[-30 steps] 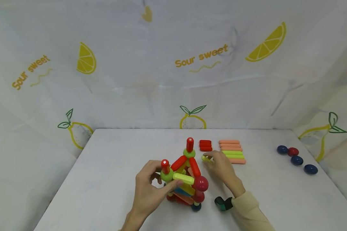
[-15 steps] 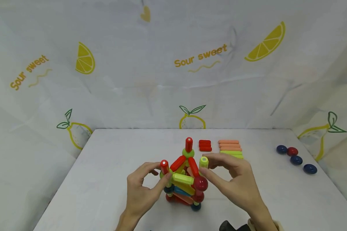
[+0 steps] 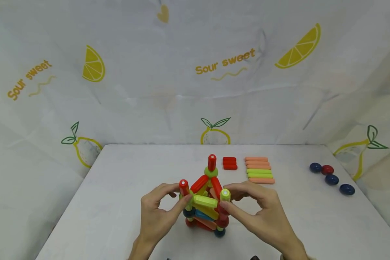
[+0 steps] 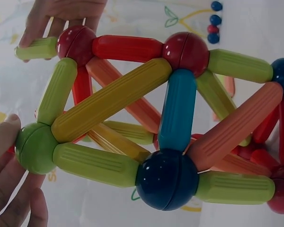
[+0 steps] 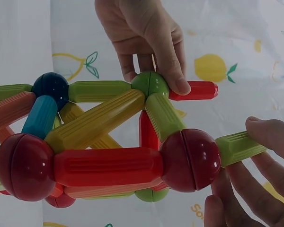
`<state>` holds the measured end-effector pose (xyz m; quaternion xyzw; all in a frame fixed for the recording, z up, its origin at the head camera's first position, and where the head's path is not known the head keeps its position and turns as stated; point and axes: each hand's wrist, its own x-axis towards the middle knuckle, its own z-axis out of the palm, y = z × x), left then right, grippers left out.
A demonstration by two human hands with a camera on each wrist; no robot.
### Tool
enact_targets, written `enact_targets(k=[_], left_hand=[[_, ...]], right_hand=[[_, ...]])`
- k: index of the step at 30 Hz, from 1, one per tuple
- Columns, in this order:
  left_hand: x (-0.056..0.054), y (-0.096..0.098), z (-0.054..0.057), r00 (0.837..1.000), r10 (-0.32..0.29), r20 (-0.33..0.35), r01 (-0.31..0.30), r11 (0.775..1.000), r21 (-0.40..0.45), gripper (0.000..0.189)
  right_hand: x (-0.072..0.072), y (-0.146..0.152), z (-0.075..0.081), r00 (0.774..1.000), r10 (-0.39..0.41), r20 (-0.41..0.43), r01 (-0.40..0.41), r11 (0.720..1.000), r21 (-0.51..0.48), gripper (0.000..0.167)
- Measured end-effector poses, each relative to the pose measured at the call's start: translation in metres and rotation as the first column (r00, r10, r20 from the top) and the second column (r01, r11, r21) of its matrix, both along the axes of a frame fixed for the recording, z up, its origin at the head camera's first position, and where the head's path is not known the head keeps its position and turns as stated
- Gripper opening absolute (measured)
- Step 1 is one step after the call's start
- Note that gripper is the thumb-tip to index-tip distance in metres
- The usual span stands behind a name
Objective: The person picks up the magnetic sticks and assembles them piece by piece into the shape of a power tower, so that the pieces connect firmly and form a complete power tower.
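Note:
A tower of magnetic rods and balls point(image 3: 205, 201) stands between both hands on the table, with ribbed red, green, yellow, blue and salmon rods joined by red, green and dark blue balls. My left hand point(image 3: 160, 209) pinches an upright red magnetic rod point(image 5: 199, 90) where it meets a green ball point(image 4: 36, 148) at the top left corner. At the top right corner, my right hand point(image 3: 263, 211) pinches a light green magnetic rod point(image 5: 240, 147), whose end meets a red ball point(image 5: 190, 161). Another red rod point(image 3: 212, 163) rises from the back corner's green ball.
Behind the tower lie several short red rods point(image 3: 229, 163). A row of salmon and light green rods point(image 3: 259, 171) is to their right. Several loose dark blue balls point(image 3: 332, 179) and a red one point(image 3: 327, 169) lie at the table's right. A lemon-printed cloth point(image 3: 149, 108) hangs behind.
The right hand has carried a light green rod from beside the rod row to the tower and lowered it onto the right corner's red ball. The left hand keeps to the left corner.

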<state>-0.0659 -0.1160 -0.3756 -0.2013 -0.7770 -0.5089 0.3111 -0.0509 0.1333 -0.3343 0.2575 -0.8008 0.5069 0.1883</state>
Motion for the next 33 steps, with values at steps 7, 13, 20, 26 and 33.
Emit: enact_targets(k=[7, 13, 20, 26, 33], left_hand=[[0.001, -0.001, 0.0, 0.999, 0.006, 0.039, -0.006, 1.0, -0.004, 0.03], [0.001, -0.002, -0.001, 0.999, 0.004, 0.053, -0.004, 1.0, -0.007, 0.029], [0.0, -0.001, -0.001, 1.0, 0.009, -0.008, -0.009, 1.0, -0.003, 0.033], [0.0, 0.0, -0.001, 1.0, 0.01, 0.0, -0.01, 1.0, -0.004, 0.032], [0.0, 0.0, -0.002, 1.0, 0.011, 0.005, -0.011, 1.0, -0.005, 0.033]], right_hand=[[-0.002, 0.014, 0.001, 0.997, -0.083, 0.01, 0.081, 0.992, 0.099, 0.043], [-0.024, 0.063, -0.006, 0.95, -0.312, -0.012, 0.311, 0.941, 0.132, 0.036], [-0.069, 0.173, -0.044, 0.808, -0.587, 0.047, 0.555, 0.785, 0.276, 0.037], [-0.083, 0.259, -0.087, 0.639, -0.758, 0.133, 0.596, 0.597, 0.537, 0.048], [-0.08, 0.303, -0.117, 0.464, -0.845, 0.266, 0.488, 0.495, 0.719, 0.059]])
